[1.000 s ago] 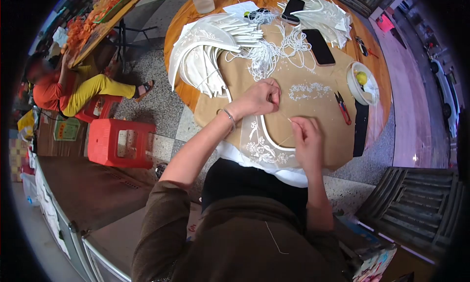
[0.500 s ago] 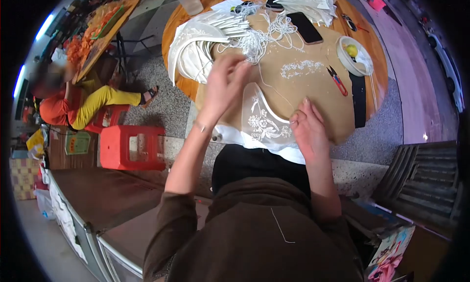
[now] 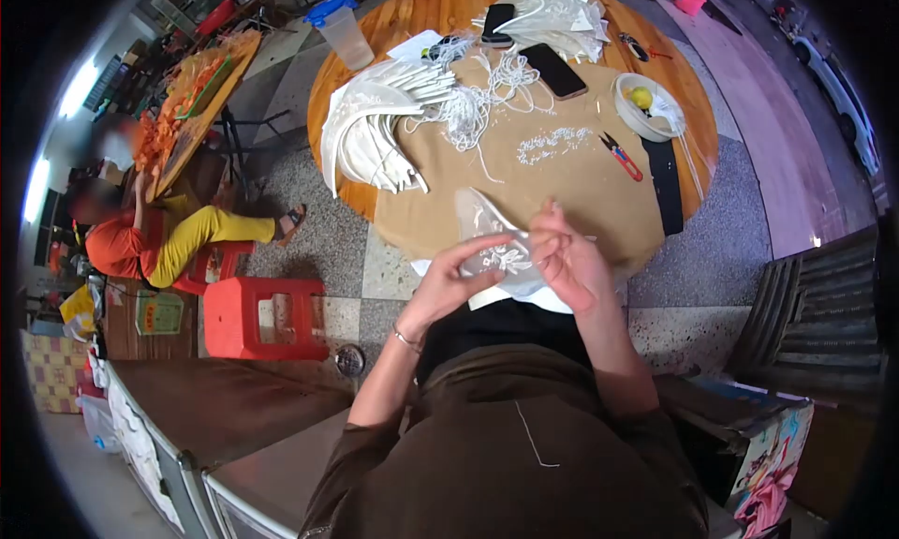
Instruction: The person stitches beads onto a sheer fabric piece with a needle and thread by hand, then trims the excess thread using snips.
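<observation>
A sheer white fabric piece with floral embroidery and a pale trimmed edge is at the table's near edge, partly covered by my hands. My right hand has its fingers curled and pinched at the piece's right side; anything finer in that grip is too small to see. My left hand is over the lower left of the piece, thumb and fingers apart in a C shape, with the embroidery showing between them. White cloth hangs below the piece, against my lap.
On the round wooden table are stacked white pieces, tangled white cord, a phone, scattered white beads, red-handled snips and a bowl. A red stool and a seated person are at left.
My left hand has come down from above the table to the fabric piece, its fingers now spread. My right hand stays by the piece. The view has shifted, showing more of the table's far side.
</observation>
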A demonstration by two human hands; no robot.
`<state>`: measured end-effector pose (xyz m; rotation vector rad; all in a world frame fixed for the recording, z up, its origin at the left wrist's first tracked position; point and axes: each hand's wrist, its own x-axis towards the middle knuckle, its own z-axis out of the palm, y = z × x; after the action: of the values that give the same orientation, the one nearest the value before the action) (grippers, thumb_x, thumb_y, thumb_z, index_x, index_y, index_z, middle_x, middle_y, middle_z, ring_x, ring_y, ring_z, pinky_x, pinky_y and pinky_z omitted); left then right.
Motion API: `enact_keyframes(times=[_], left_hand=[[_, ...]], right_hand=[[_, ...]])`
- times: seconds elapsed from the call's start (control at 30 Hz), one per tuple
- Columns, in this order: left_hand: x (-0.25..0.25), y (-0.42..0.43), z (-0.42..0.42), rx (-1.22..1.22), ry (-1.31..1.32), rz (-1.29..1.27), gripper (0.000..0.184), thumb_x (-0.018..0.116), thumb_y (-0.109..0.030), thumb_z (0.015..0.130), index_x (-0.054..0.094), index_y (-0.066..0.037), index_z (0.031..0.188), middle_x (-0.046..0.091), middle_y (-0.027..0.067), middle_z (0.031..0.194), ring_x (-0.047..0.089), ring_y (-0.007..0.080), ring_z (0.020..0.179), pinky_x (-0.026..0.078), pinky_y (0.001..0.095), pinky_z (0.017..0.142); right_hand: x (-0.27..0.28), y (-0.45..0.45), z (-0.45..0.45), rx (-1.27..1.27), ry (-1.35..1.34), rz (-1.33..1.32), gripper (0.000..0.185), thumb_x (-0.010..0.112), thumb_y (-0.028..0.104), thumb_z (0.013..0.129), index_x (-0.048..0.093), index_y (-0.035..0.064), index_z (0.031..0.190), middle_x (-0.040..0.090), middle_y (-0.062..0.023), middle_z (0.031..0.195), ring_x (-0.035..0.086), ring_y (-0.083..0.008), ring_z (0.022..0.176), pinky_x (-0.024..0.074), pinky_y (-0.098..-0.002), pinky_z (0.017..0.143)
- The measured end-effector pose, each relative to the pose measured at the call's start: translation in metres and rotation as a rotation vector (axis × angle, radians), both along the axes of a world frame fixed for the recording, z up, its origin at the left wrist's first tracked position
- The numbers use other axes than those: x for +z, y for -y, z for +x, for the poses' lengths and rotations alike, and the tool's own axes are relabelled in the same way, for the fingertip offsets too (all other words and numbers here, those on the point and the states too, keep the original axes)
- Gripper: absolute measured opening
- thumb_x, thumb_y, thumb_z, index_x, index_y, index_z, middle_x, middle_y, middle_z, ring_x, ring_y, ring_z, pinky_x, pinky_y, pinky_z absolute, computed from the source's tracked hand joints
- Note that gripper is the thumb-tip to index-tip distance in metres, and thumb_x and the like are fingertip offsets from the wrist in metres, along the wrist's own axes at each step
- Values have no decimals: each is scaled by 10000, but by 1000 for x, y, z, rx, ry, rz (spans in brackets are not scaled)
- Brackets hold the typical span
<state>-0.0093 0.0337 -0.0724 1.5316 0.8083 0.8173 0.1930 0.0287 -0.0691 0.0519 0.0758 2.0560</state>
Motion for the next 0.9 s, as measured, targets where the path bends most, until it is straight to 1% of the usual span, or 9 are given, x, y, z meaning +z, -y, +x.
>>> enact_keyframes(times=[0.07, 0.2, 0.3, 0.43, 0.5, 0.53, 0.63, 0.77, 0.9], left_hand=[[2, 4, 1, 83, 53, -56, 457, 679, 18, 806, 582, -45, 1248, 602, 61, 1237, 522, 129, 1143, 395, 276, 996], [17, 14, 8, 268, 212, -106, 444, 671, 31, 816, 579, -26, 1246, 612, 69, 1217, 542, 100, 1082, 425, 243, 942], [32, 19, 14, 342, 337, -126, 445, 673, 47, 812, 571, -1, 1243, 600, 86, 1225, 547, 99, 1068, 438, 230, 919], [41, 21, 21, 407, 359, -74, 460, 670, 71, 801, 560, 14, 1244, 601, 88, 1215, 565, 108, 1047, 455, 231, 903], [45, 22, 24, 441, 321, -17, 465, 671, 76, 797, 556, 20, 1244, 604, 85, 1206, 571, 110, 1041, 459, 233, 900], [48, 23, 25, 449, 296, 11, 463, 674, 70, 798, 557, 21, 1243, 605, 83, 1204, 570, 108, 1042, 458, 233, 902], [54, 26, 28, 461, 244, 75, 438, 671, 50, 807, 570, 15, 1232, 621, 99, 1188, 564, 114, 1063, 449, 239, 912], [58, 31, 32, 490, 230, 169, 429, 666, 40, 811, 577, 7, 1229, 632, 115, 1180, 570, 124, 1069, 450, 246, 913], [59, 33, 31, 478, 211, 205, 461, 676, 66, 795, 557, 37, 1240, 615, 124, 1200, 558, 127, 1082, 446, 239, 915]], right_hand=[[10, 5, 7, -102, 95, 80, 133, 492, 130, 977, 520, 55, 1084, 457, 26, 827, 440, -51, 713, 459, -199, 671], [36, 22, 13, -308, 596, 179, 106, 496, 161, 980, 516, 80, 1046, 473, 32, 853, 392, -45, 652, 396, -187, 592], [45, 34, 8, -248, 697, 231, 127, 506, 167, 976, 526, 69, 1054, 479, 21, 832, 413, -48, 653, 418, -194, 565], [43, 42, -2, -316, 1031, 313, 141, 533, 123, 955, 576, 28, 1050, 551, -7, 847, 499, -64, 640, 478, -217, 546], [46, 42, -8, -410, 1279, 397, 136, 556, 85, 935, 610, 7, 1034, 589, -22, 865, 548, -79, 635, 507, -227, 550], [53, 43, -15, -564, 1506, 451, 120, 613, 21, 879, 654, 4, 990, 621, -47, 892, 585, -98, 629, 511, -235, 562], [59, 43, -27, -880, 1884, 677, 153, 670, -12, 818, 677, 21, 967, 618, -54, 846, 598, -108, 652, 495, -246, 551], [59, 41, -32, -1067, 2073, 871, 215, 706, -36, 758, 693, 48, 956, 617, -63, 818, 615, -165, 660, 493, -285, 554], [58, 42, -32, -1094, 2083, 878, 245, 706, -48, 747, 695, 59, 967, 624, -60, 834, 626, -175, 686, 498, -292, 556]])
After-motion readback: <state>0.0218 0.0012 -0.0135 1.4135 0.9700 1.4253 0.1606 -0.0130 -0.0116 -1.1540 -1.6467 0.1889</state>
